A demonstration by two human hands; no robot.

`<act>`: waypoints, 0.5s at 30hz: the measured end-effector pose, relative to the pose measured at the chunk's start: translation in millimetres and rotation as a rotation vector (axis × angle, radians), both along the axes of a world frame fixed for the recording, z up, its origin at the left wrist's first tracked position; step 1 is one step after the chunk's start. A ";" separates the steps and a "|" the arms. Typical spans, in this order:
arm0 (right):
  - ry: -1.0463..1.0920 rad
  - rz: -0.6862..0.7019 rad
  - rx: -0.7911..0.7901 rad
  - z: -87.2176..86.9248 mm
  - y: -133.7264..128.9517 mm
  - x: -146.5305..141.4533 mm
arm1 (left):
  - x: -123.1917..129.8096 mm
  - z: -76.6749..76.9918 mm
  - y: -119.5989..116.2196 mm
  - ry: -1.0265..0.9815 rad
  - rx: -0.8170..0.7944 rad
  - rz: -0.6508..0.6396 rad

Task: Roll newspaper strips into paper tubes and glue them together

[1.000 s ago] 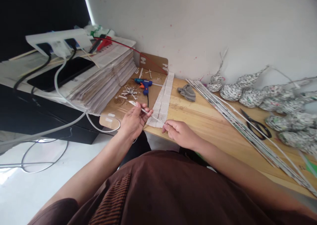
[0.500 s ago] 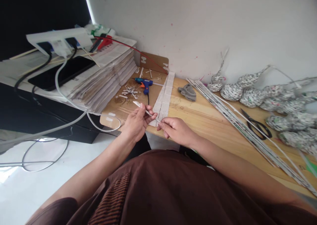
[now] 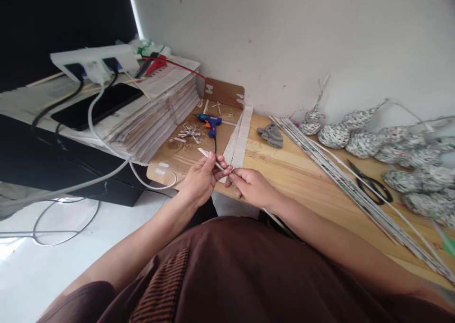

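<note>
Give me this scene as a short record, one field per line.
Left hand: left hand pinching a thin paper roll, pointed end up and away
Right hand: right hand pinching the same roll, close beside the left
On cardboard: blue glue gun, paper scraps
On wooden table: grey cloth, long paper rods, black-handled scissors, bulbous woven pieces
On newspaper stack: dark phone, white power strip

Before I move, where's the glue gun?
In the head view, just left of centre, the glue gun lies on the cardboard, right of the paper scraps.
</note>
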State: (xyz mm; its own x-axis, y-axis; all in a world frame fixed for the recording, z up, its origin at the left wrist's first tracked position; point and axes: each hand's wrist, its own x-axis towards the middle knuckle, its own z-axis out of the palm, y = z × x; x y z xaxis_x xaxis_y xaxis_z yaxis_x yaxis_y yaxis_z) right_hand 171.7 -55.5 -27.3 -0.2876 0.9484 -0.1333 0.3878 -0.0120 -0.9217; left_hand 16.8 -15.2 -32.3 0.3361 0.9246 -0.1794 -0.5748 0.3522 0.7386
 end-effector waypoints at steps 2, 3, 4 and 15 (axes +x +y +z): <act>0.247 0.073 -0.260 -2.3 3.1 2.7 | -1.1 1.0 0.0 -0.011 0.008 -0.018; 0.299 0.097 -0.313 -2.2 3.8 3.9 | -1.3 1.1 0.1 -0.014 0.010 -0.023; 0.286 0.093 -0.293 -1.2 3.7 4.8 | -1.4 1.1 0.2 -0.018 0.011 -0.025; 0.262 0.120 -0.276 5.5 4.0 5.1 | -0.3 0.8 0.7 -0.036 -0.021 -0.018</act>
